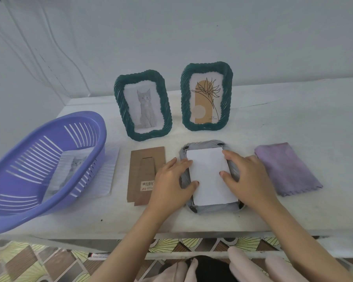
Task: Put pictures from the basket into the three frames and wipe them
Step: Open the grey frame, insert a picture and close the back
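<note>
While the third frame lies face down in front of me, I work across the worktop [293,110] from the left. The purple basket [18,180] sits tilted at the far left edge, and one cat picture [69,174] leans inside it, so it is within reach if I need another. Just right of the basket lies the brown backing board [145,169], flat, with its barcode label up; I judge it was set there to go back on once the picture is seated. Behind it the cat frame [143,107] stands upright, already filled, and beside that the plant frame [206,96] stands likewise, both pushed back to keep them clear of my work.

My left hand [171,180] rests open, fingers spread, its thumb and fingertips on the left edge of the white picture [209,176], which lies blank side up in the grey frame [212,207]. My right hand [247,174] is open too, pressing flat on the picture's right edge, so the sheet sits between both hands and is held from sliding while I square it in the opening. At the far right the purple cloth [287,169] lies folded, apart from my right hand, waiting for the wiping.
</note>
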The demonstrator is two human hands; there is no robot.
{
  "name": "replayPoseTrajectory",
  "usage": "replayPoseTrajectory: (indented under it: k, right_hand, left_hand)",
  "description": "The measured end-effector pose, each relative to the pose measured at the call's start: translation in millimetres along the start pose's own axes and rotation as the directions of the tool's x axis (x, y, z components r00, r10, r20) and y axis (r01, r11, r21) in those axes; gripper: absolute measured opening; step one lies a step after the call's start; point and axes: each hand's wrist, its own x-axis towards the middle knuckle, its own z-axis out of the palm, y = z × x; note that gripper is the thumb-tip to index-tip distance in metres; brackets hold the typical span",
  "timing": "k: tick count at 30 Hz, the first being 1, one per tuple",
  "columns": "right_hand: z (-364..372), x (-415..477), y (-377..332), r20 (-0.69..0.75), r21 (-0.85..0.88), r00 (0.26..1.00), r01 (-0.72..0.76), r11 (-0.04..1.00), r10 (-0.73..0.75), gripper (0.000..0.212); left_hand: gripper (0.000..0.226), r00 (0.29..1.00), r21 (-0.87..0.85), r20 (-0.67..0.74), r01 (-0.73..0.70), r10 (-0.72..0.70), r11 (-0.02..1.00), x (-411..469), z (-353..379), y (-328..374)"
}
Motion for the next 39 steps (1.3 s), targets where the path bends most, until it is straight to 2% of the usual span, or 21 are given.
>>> replayPoseTrajectory:
  k: [6, 15, 19, 21, 23, 26, 28, 30, 32, 35, 37, 39]
  right_hand:
    - [4.1, -1.3, 8.7, 0.002, 0.162, 0.998, -0.062, 0.985, 0.062, 0.049]
    - [7.1, -0.7, 12.0, -0.021, 0.153, 0.999, -0.025, 0.988, 0.029, 0.045]
    - [7.7, -0.6, 9.0, -0.097, 0.049, 0.995, 0.017, 0.999, -0.012, 0.042]
    - [8.4, 1.6, -0.4, -0.153, 0.035, 0.987, 0.055, 0.998, -0.049, 0.04]
    - [10.4, 5.0, -15.9, -0.165, 0.091, 0.983, 0.09, 0.992, -0.074, 0.038]
    - [18.1, 11.4, -43.9, -0.073, 0.213, 0.992, 0.113, 0.97, -0.1, 0.036]
    - [26.1, 15.0, -64.2, 0.031, 0.242, 0.987, 0.147, 0.959, -0.159, 0.039]
    - [36.3, 18.8, -82.2, 0.127, 0.189, 0.965, 0.206, 0.96, -0.232, 0.04]
    - [45.9, 21.4, -95.2, 0.189, 0.074, 0.945, 0.258, 0.963, -0.267, 0.04]
    - [55.1, 21.3, -104.5, 0.19, -0.017, 0.94, 0.293, 0.956, -0.284, 0.041]
    - [57.4, 20.1, -108.2, 0.166, 0.024, 0.953, 0.255, 0.967, -0.255, 0.042]
    - [58.1, 18.8, -109.7, 0.173, 0.136, 0.97, 0.149, 0.979, -0.172, 0.043]
  left_hand:
    - [0.06, 1.0, 0.009, 0.028, 0.006, -0.006, 1.0, -0.9, -5.9, 2.5]
    - [0.055, 1.0, -0.019, 0.011, 0.01, -0.009, 1.0, -1.9, -6.8, 2.7]
    - [0.041, 0.992, -0.025, -0.114, -0.061, 0.058, 0.998, -3.9, -13.8, -0.9]
    - [0.038, 0.978, 0.011, -0.206, -0.032, 0.034, 0.999, -7.8, -22.7, -10.0]
    - [0.036, 0.956, 0.052, -0.293, 0.037, -0.02, 0.998, -13.2, -32.0, -23.7]
    - [0.043, 0.91, 0.028, -0.363, 0.224, -0.199, 0.974, -25.2, -45.7, -37.6]
    - [0.05, 0.893, 0.017, -0.339, 0.32, -0.295, 0.947, -32.6, -51.7, -42.1]
    - [0.057, 0.891, -0.011, -0.284, 0.366, -0.354, 0.931, -37.5, -53.5, -48.1]
    - [0.061, 0.901, -0.028, -0.233, 0.37, -0.366, 0.929, -40.8, -52.9, -56.6]
    - [0.059, 0.923, -0.027, -0.201, 0.329, -0.328, 0.944, -42.6, -51.7, -61.7]
    - [0.054, 0.922, -0.114, -0.199, 0.315, -0.332, 0.942, -41.8, -52.2, -59.7]
    - [0.049, 0.909, -0.275, -0.216, 0.294, -0.357, 0.915, -40.1, -54.7, -57.8]
